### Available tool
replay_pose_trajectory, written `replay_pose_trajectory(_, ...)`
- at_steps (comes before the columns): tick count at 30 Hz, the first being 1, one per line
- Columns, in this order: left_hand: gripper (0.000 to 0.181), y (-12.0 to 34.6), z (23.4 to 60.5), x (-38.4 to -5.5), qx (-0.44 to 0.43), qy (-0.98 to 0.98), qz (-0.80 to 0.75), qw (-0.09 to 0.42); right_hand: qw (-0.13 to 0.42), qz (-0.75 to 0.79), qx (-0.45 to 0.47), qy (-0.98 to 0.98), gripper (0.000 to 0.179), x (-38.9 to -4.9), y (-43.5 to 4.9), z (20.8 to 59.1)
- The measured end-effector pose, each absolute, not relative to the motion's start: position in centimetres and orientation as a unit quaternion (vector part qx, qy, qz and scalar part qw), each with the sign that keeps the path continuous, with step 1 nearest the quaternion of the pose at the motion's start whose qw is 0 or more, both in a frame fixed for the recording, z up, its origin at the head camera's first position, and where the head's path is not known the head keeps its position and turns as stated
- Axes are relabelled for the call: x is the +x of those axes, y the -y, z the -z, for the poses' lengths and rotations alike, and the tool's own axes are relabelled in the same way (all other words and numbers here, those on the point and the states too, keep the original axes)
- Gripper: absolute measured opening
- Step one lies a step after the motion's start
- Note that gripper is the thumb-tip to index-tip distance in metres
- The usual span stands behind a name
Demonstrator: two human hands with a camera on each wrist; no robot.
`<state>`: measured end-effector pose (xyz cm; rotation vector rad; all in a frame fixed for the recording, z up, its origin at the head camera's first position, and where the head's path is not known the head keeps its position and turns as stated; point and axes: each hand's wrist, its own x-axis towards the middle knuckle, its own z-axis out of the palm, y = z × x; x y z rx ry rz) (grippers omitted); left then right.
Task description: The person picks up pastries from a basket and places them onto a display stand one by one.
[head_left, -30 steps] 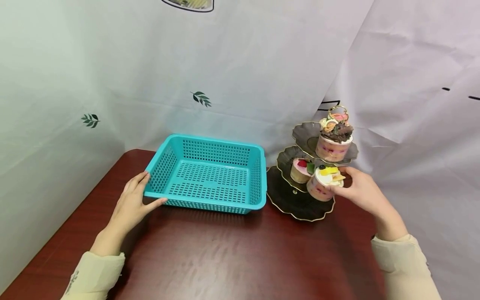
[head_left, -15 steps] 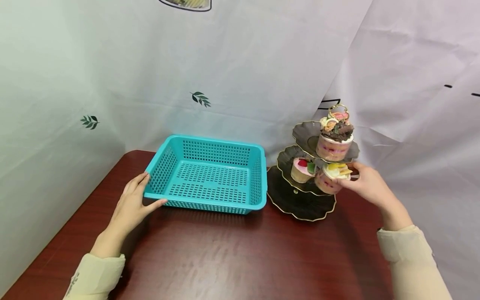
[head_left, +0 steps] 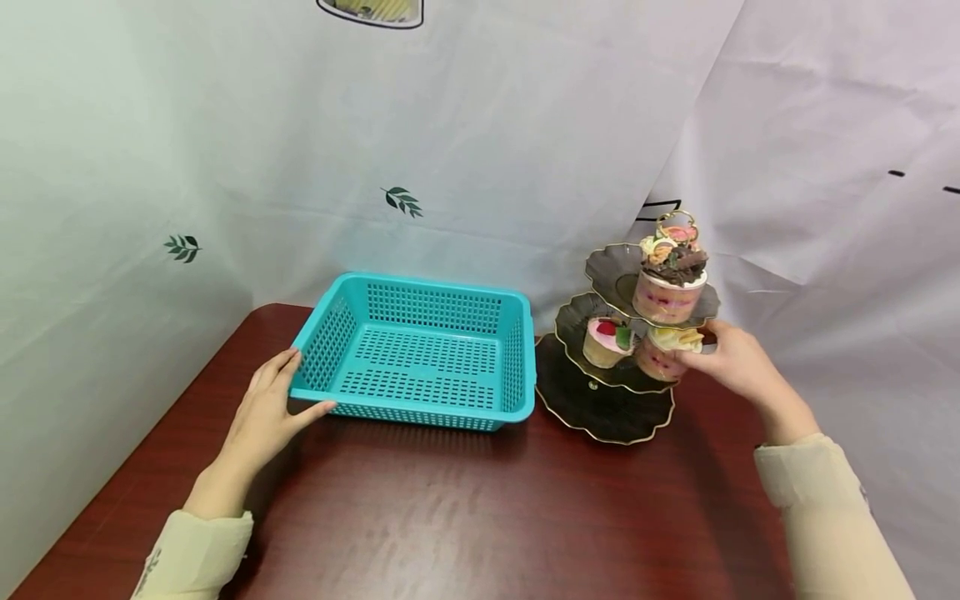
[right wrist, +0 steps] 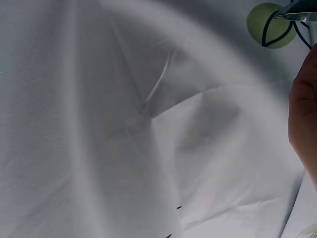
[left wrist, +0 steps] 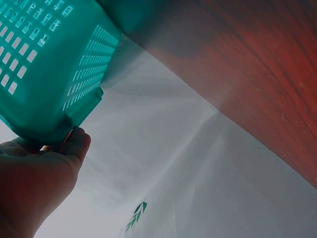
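My left hand (head_left: 258, 425) holds the near left corner of a turquoise plastic basket (head_left: 431, 410), fingers on its left rim and thumb on its front rim. In the left wrist view, the fingertips bend against the basket (left wrist: 44, 109). My right hand (head_left: 738, 367) pinches a clear dessert cup (head_left: 658, 360) with pink layers, white cream and yellow topping. The cup is at the right side of the middle tier of a dark, gold-edged three-tier stand (head_left: 611, 421). Its base is hidden, so contact with the tier cannot be told.
A small pink cupcake (head_left: 606, 343) with a red berry sits left on the middle tier. A larger dessert cup (head_left: 667, 300) with chocolate topping stands on the top tier, just above my right hand. White printed cloth (head_left: 487, 125) hangs behind the dark red table (head_left: 465, 517).
My right hand has moved the yellow-topped dessert cup right and back, further under the top tier. My left hand stays on the basket corner.
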<state>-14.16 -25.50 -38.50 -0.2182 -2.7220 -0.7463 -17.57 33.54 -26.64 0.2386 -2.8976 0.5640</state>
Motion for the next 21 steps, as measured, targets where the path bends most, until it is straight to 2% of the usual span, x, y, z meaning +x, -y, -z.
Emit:
replay_pose_trajectory(9,0.096,25.5,38.6,-14.1,-0.077,0.951,0.256,0.156,0.1,-0.203,0.086,0.97,0.05,-18.7,-33.5,27.3)
replay_pose_trajectory(16,0.096,25.5,38.6,-14.1,-0.077,0.951,0.254,0.159,0.105,-0.224,0.086,0.965,0.059,-19.3,-33.5,27.7)
replay_pose_trajectory(21,0.095,25.6,38.8,-14.3,-0.08,0.949,0.256,0.163,0.094,-0.234,0.084,0.964,0.056,-19.6,-33.5,27.9)
